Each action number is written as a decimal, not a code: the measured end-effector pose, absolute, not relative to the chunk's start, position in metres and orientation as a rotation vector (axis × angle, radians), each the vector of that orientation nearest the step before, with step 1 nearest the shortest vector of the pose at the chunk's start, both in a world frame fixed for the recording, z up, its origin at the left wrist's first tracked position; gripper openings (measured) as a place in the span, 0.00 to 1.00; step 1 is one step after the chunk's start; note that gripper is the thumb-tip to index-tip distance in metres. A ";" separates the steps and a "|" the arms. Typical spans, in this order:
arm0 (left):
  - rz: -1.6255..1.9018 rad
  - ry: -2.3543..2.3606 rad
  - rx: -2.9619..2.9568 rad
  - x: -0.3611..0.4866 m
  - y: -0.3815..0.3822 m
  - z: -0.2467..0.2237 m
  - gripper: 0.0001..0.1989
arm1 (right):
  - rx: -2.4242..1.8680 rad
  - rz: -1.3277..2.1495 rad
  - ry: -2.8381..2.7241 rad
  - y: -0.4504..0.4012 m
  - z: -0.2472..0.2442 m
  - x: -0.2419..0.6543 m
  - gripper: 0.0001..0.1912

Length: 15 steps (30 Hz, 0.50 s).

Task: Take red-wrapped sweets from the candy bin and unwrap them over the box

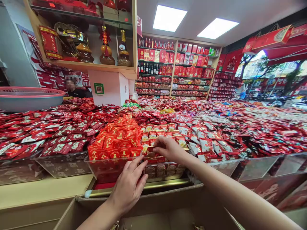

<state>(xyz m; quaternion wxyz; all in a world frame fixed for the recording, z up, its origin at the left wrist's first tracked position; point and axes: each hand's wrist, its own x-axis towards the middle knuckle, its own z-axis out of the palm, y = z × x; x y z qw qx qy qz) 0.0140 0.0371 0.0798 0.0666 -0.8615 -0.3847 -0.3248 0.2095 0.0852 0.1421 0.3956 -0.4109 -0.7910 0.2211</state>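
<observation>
My right hand (pixel 169 149) reaches over a clear plastic bin of red, white and gold wrapped candy packets (pixel 153 134). Its thumb and fingertips are closed on the edge of one packet in the front row. My left hand (pixel 130 182) is at the front of the bins, fingers outstretched and apart, fingertips by the rim between two bins; nothing shows in its grasp. Just left of it, bright red packets with gold characters (pixel 115 140) are heaped in another clear bin (pixel 103 167). Below both hands stands an open cardboard box (pixel 168 199) with a few gold-coloured pieces partly visible inside.
More bins of dark red packets (pixel 64 143) and silver-and-red packets (pixel 208 140) stretch left and right. A blue basin (pixel 31 100) sits at far left. A glass display shelf (pixel 83 64) overhangs the left side. Someone (pixel 75 89) is behind the counter.
</observation>
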 end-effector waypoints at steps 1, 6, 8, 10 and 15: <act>-0.970 -1.162 -2.597 0.015 0.038 0.082 0.19 | -1.046 0.570 -2.013 0.086 0.142 0.209 0.03; -0.952 -1.205 -2.590 0.020 0.038 0.086 0.17 | -1.043 0.595 -2.078 0.095 0.141 0.208 0.03; -0.950 -1.208 -2.589 0.021 0.039 0.086 0.17 | -1.054 0.602 -2.101 0.097 0.143 0.207 0.03; -0.953 -1.203 -2.592 0.020 0.040 0.087 0.16 | -1.076 0.593 -2.111 0.096 0.147 0.206 0.02; -0.947 -1.176 -2.606 0.017 0.042 0.090 0.16 | -1.075 0.554 -2.038 0.090 0.160 0.208 0.02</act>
